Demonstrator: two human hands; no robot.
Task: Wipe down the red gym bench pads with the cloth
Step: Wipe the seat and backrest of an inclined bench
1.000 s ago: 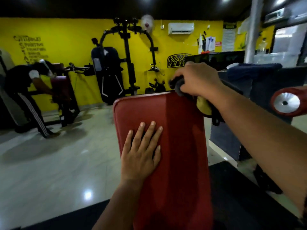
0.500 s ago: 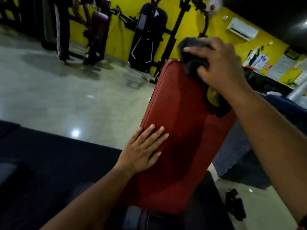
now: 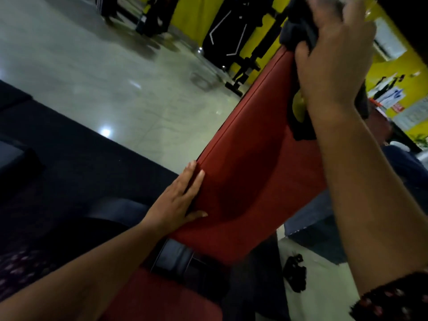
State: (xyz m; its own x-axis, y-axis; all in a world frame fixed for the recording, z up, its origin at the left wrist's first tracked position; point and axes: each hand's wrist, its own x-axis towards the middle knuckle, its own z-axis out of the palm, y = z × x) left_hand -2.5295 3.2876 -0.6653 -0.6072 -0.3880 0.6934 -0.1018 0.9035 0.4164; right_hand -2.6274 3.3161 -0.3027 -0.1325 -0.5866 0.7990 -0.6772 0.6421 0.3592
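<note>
Your right hand [image 3: 328, 66] sits at the top end of the bench's red back pad [image 3: 250, 163]. Its fingers are curled tight round the bunched dark cloth [image 3: 297, 31], which is pressed against the pad's upper edge, and a loose tail of cloth hangs below your wrist.

The pad's long axis runs from that hand down and to the left, toward the red seat pad [image 3: 162, 304] at the bottom of the view. Nearly all the unwiped face lies below your right fingers, so the stroke most likely has to come down along that axis toward you.

Your left hand [image 3: 178, 202] holds nothing. Its fingers [image 3: 196, 174] lie straight along the pad's left edge, with the thumb on the face, low on the pad. It is nearer the seat pad and lies beside the stroke's path, so keep the cloth to its right.
</note>
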